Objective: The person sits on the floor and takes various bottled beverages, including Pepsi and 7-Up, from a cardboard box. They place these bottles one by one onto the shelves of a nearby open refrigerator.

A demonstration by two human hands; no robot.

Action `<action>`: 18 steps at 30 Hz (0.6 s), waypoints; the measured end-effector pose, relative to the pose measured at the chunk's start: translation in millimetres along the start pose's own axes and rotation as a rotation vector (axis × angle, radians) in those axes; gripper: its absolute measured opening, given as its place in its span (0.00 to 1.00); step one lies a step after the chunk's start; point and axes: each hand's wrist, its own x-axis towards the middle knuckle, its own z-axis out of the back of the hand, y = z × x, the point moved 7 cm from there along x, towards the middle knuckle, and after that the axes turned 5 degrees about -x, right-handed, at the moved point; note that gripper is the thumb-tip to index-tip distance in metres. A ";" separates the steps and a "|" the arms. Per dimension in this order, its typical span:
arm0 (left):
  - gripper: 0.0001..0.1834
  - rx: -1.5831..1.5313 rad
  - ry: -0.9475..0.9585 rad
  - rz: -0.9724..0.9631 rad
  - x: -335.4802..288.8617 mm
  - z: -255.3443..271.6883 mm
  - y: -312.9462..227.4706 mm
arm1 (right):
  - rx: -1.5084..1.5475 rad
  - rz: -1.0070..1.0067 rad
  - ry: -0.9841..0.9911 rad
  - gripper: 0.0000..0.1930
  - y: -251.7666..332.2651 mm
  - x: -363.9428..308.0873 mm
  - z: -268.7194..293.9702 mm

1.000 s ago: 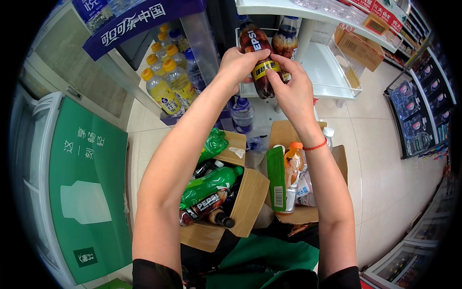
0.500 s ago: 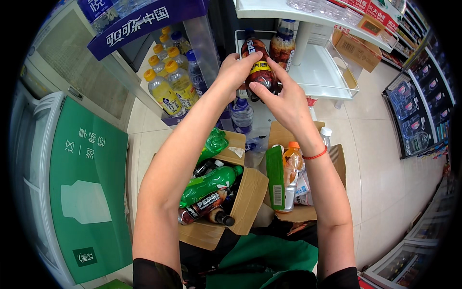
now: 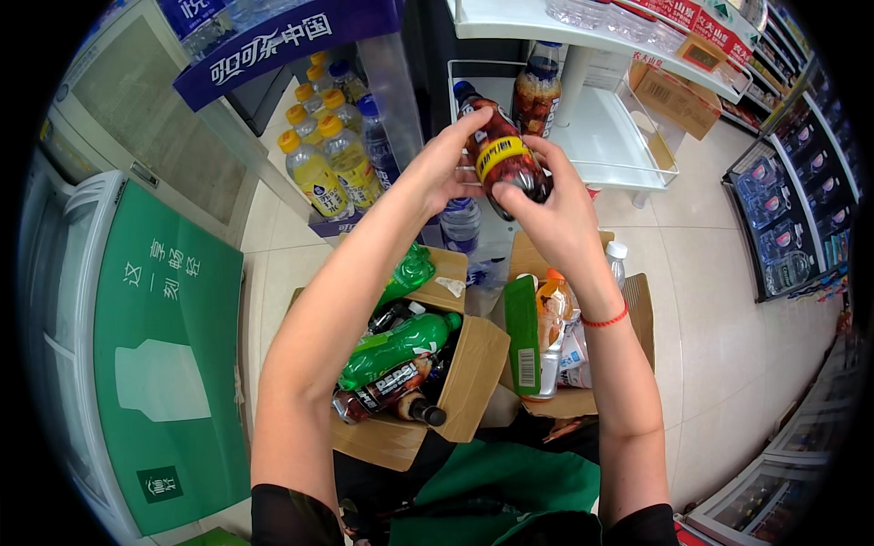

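Note:
Between my two hands is a large dark cola bottle (image 3: 503, 156) with a blue cap and a yellow band, tilted with its base toward me and to the right. My left hand (image 3: 446, 164) is closed on its left side, fingers partly behind it. Around the lower right side curls my right hand (image 3: 551, 196), thumb on the front. Just behind, a second cola bottle (image 3: 537, 91) stands upright on the white wire-railed shelf (image 3: 601, 146). Below my forearms, an open carton (image 3: 478, 364) holds green and dark soda bottles, among them a green bottle (image 3: 396, 350).
A second open carton (image 3: 642, 314) to the right holds an orange-capped bottle (image 3: 552, 309) and others. Yellow-capped bottles (image 3: 314, 173) fill a purple-edged rack at left. A green-sided freezer (image 3: 173, 355) stands far left. Overhead, a white upper shelf (image 3: 601, 41) juts out.
Both hands have drawn the cola bottle slightly down and to the right, away from the shelf, and its base has swung rightward. The bottle behind it stays in place.

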 end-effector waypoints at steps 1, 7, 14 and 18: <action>0.27 -0.069 0.001 0.008 -3.1 -1.5 1.5 | -0.042 0.038 -0.001 0.33 4.3 -6.8 4.0; 0.32 0.210 0.090 -0.031 -26.5 -3.6 8.0 | -0.085 -0.076 0.122 0.33 -16.0 -29.1 3.4; 0.42 0.485 0.065 -0.318 -55.6 -9.9 -0.6 | -0.055 -0.137 0.177 0.34 -19.2 -31.3 6.3; 0.45 0.603 0.034 -0.453 -71.3 -17.3 -16.9 | 0.029 -0.073 0.043 0.35 18.7 -23.7 30.7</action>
